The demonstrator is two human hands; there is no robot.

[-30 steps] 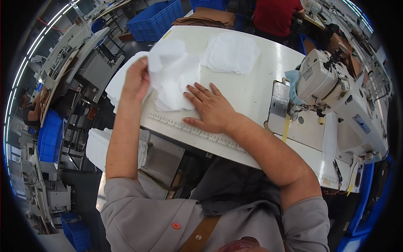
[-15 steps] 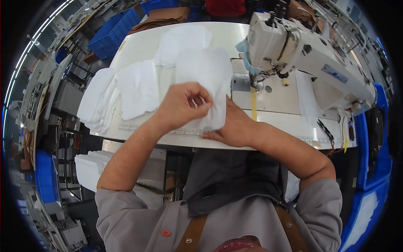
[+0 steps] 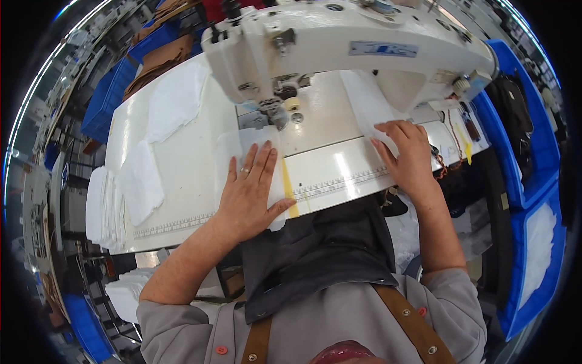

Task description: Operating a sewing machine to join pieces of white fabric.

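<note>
My left hand (image 3: 253,188) lies flat, fingers spread, on a white fabric piece (image 3: 231,188) below the presser foot (image 3: 271,117) of a white sewing machine (image 3: 316,41). A yellow tape (image 3: 288,185) runs beside it. My right hand (image 3: 406,155) is open, fingers bent and thumb apart, at the lower end of a white strip (image 3: 354,91) right of the needle area; whether it touches the strip I cannot tell. Stacked white pieces (image 3: 106,206), a single-looking piece (image 3: 139,182) and another pile (image 3: 176,97) lie to the left on the white table (image 3: 197,179).
Blue bins (image 3: 103,103) stand beyond the table's left, with brown pieces (image 3: 167,57) near them; more bins (image 3: 544,164) stand at my right. A printed ruler (image 3: 330,182) lines the front edge. More white pieces (image 3: 127,288) rest below the table, at left.
My view has turned to the machine. Both hands have moved rightward: my left released its pinch and now presses a white piece below the needle, while my right moved off that piece toward the strip.
</note>
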